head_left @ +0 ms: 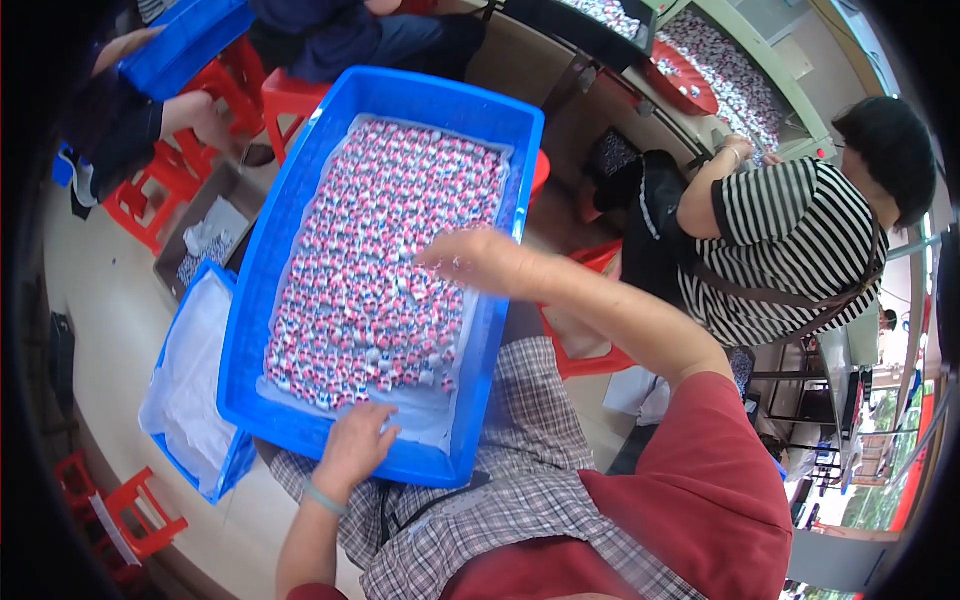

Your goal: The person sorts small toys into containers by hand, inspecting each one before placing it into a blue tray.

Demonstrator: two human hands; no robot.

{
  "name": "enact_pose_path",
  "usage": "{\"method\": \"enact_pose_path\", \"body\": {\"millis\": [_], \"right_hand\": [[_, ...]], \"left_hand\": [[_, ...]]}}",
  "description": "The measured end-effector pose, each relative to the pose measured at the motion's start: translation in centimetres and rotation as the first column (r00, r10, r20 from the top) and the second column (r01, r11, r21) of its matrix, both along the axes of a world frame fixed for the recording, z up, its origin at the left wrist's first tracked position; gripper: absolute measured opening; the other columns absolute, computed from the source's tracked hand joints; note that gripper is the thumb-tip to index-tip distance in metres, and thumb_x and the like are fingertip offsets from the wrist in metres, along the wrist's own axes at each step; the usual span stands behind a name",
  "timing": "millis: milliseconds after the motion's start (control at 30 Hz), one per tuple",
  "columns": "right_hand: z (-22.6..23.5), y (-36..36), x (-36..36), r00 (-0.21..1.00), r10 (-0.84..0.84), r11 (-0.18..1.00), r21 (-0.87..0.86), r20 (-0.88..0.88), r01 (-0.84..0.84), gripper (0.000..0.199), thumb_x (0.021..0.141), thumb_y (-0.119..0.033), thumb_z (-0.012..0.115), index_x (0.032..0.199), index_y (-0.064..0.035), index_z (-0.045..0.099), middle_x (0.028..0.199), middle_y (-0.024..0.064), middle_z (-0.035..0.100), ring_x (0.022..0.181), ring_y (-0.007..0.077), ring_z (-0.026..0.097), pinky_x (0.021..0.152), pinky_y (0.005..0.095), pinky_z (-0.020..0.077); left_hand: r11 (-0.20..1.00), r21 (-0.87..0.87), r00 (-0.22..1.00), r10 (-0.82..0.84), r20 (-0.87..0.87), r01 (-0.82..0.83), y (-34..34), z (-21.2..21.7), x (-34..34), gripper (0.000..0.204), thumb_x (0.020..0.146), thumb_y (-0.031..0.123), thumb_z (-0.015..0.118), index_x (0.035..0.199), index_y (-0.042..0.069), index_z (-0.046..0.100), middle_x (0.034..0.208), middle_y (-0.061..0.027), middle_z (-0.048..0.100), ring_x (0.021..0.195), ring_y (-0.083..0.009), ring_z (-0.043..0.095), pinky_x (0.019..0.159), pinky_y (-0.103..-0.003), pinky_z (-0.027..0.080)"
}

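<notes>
A large blue plastic tray [258, 300] lies before me, lined with a white sheet [425, 428]. Many small pink, white and dark-blue pieces [370, 250] cover most of the liner, packed close together; their exact kind is too small to tell. My right hand [470, 260] reaches in from the right, low over the pieces at the tray's right side, its fingers blurred. At the near left rim, my left hand [356, 445] lies across the edge, fingers apart over the liner, with no piece visible in it.
A second blue tray with a white liner [195, 380] stands at left, beside a grey box [235, 190]. Red stools [150, 510] stand around. At right, a person in a striped shirt [790, 240] works at a bench heaped with similar pieces [715, 75]. Others sit at upper left.
</notes>
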State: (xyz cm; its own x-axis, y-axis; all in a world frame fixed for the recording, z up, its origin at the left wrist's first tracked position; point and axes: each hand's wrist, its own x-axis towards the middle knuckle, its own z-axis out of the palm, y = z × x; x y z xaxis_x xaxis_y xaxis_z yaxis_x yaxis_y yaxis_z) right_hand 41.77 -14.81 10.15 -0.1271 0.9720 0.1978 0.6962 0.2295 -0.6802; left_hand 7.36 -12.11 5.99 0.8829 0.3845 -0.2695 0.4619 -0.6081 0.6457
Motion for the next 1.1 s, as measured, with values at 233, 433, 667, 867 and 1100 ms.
{"method": "enact_pose_path", "body": {"millis": [233, 433, 667, 867, 1100], "right_hand": [[5.0, 4.7, 18.9, 0.783, -0.585, 0.727, 0.290, -0.213, 0.622, 0.023, 0.085, 0.004, 0.054, 0.099, -0.0021, 0.071, 0.086, 0.0102, 0.073, 0.081, 0.0178, 0.070, 0.075, 0.0292, 0.0562], [10.1, 7.1, 34.7, 0.528, -0.849, 0.421, 0.602, -0.002, 0.679, 0.021, 0.087, -0.010, 0.056, 0.100, -0.0104, 0.073, 0.097, 0.0136, 0.073, 0.091, 0.0277, 0.071, 0.082, 0.0374, 0.0554], [10.8, 13.0, 51.5, 0.323, -0.884, 0.446, 0.399, 0.339, 0.801, 0.038, 0.081, -0.038, 0.066, 0.105, -0.0102, 0.074, 0.106, 0.0170, 0.072, 0.106, 0.0320, 0.067, 0.097, 0.0402, 0.0495], [4.0, 19.7, 52.8, 0.523, -0.827, 0.547, 0.082, 0.205, 0.833, 0.081, 0.080, -0.056, 0.071, 0.140, -0.0051, 0.051, 0.134, 0.0186, 0.058, 0.120, 0.0307, 0.059, 0.098, 0.0408, 0.0479], [-6.6, 18.4, 52.0, 0.595, -0.796, 0.597, -0.016, 0.117, 0.802, 0.073, 0.080, -0.052, 0.071, 0.135, -0.0060, 0.054, 0.130, 0.0175, 0.060, 0.116, 0.0301, 0.060, 0.096, 0.0410, 0.0484]], "left_hand": [[0.981, 0.162, 0.994, 0.101, 0.043, -0.107, -2.3, -0.4, 0.2, 0.018, 0.084, 0.014, 0.069, 0.101, 0.007, 0.067, 0.089, -0.0114, 0.064, 0.086, -0.0311, 0.063, 0.076, -0.043, 0.051], [0.936, 0.311, 0.977, 0.114, 0.178, -0.166, -2.4, -0.3, 0.9, 0.013, 0.080, 0.005, 0.065, 0.092, 0.006, 0.067, 0.084, -0.0096, 0.062, 0.080, -0.0293, 0.060, 0.072, -0.041, 0.049], [0.920, 0.348, 0.981, 0.146, 0.130, -0.183, -2.6, 0.0, 0.8, 0.020, 0.070, 0.004, 0.066, 0.089, 0.006, 0.066, 0.081, -0.0086, 0.060, 0.077, -0.0281, 0.059, 0.067, -0.039, 0.047], [0.940, 0.318, 0.990, 0.138, -0.011, -0.127, -1.8, -0.5, 1.4, 0.022, 0.068, 0.004, 0.067, 0.089, 0.006, 0.066, 0.079, -0.0083, 0.059, 0.073, -0.0275, 0.058, 0.063, -0.039, 0.045], [0.960, 0.256, 0.989, 0.135, -0.061, -0.115, -1.4, -0.1, 2.1, 0.024, 0.065, 0.003, 0.068, 0.089, 0.005, 0.065, 0.077, -0.0079, 0.058, 0.072, -0.0274, 0.057, 0.061, -0.038, 0.044]]}}
